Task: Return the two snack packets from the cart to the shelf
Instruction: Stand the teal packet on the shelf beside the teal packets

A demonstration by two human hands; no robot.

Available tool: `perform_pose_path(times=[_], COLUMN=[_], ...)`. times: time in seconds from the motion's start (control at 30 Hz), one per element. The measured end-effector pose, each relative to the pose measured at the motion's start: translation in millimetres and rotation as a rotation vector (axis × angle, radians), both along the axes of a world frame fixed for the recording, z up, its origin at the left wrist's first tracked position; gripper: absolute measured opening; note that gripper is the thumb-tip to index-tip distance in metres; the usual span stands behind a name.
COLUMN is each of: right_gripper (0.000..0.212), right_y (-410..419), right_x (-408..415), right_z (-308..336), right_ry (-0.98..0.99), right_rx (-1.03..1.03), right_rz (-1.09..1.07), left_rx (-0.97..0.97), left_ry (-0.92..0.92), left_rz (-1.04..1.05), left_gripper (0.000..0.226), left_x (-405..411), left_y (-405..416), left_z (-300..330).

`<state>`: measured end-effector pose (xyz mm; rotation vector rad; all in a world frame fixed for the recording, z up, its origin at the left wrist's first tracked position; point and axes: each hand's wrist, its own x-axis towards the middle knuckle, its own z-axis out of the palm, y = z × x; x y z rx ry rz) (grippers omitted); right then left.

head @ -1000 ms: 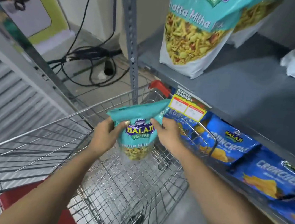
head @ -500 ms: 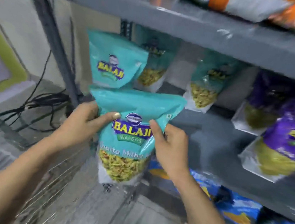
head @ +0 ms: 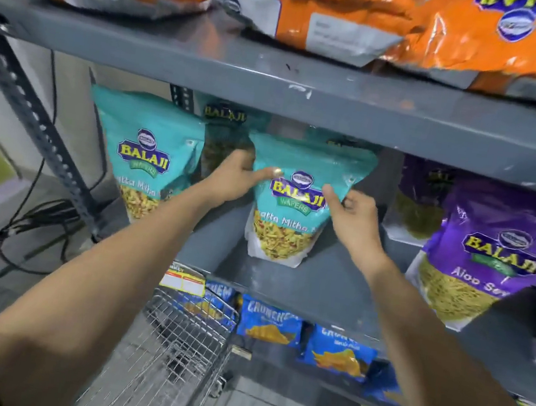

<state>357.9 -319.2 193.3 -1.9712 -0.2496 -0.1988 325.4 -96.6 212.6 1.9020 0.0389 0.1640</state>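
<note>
A teal Balaji Khatta Mitha packet [head: 292, 212] stands upright on the grey middle shelf [head: 323, 287]. My left hand [head: 234, 178] holds its upper left edge, thumb across the front. My right hand [head: 352, 220] pinches its upper right edge. A second teal packet of the same kind [head: 143, 160] stands to the left on the same shelf, with more teal packets behind both. The wire cart [head: 186, 334] is below, between my forearms; its visible part holds no packet.
Purple Balaji Aloo Sev packets [head: 486, 256] stand at the right of the same shelf. Orange packets [head: 318, 3] lie on the shelf above. Blue Crunchem packets [head: 269, 321] fill the shelf below. A perforated grey upright [head: 33, 120] and black cables [head: 31, 224] are at left.
Both hands lifted the teal packet out of the cart, carried it up and forward, and it now stands on the middle shelf to the right of the other teal packet.
</note>
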Motion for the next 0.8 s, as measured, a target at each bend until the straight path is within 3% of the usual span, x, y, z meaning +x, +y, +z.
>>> perform_pose_path(times=[0.1, 0.13, 0.27, 0.33, 0.4, 0.5, 0.53, 0.6, 0.67, 0.8], right_gripper=[0.006, 0.004, 0.018, 0.009, 0.016, 0.039, 0.047, 0.065, 0.076, 0.07], right_y=[-3.1, -5.0, -12.3, -15.9, -19.2, -21.8, -21.2, -15.6, -8.7, -3.2], right_x=[5.3, 7.5, 12.6, 11.0, 6.3, -1.3, -4.0, -10.9, -18.0, -35.8], right_z=[24.6, 32.9, 42.1, 33.6, 19.4, -19.3, -34.1, -57.8, -72.6, -83.5], right_ry=[0.076, 0.058, 0.0, 0.055, 0.144, 0.372, 0.461, 0.559, 0.543, 0.455], right_rx=[0.302, 0.37, 0.412, 0.435, 0.381, 0.19, 0.115, 0.028, 0.044, 0.072], right_rz=[0.052, 0.033, -0.057, 0.016, 0.129, 0.288, 0.323, 0.353, 0.319, 0.262], left_rx=[-0.205, -0.23, -0.309, -0.343, -0.342, -0.191, -0.153, -0.138, -0.154, -0.147], left_ry=[-0.109, -0.13, -0.147, -0.153, -0.093, 0.1, 0.175, 0.268, 0.233, 0.204], left_rz=[0.099, 0.152, 0.162, 0.133, 0.117, 0.005, -0.06, -0.134, -0.09, -0.036], left_gripper=[0.011, 0.013, 0.052, 0.038, 0.037, 0.076, 0.078, 0.062, 0.05, 0.043], left_x=[-0.7, -0.1, 3.0, 3.1, -0.2, -16.5, -23.2, -30.9, -36.0, -49.6], left_y=[-4.2, -2.8, -0.8, 1.4, 5.3, 9.6, 7.3, 0.9, -2.9, 3.0], left_z=[23.7, 29.3, 30.4, 17.7, -7.0, -53.0, -65.1, -86.4, -99.5, -110.0])
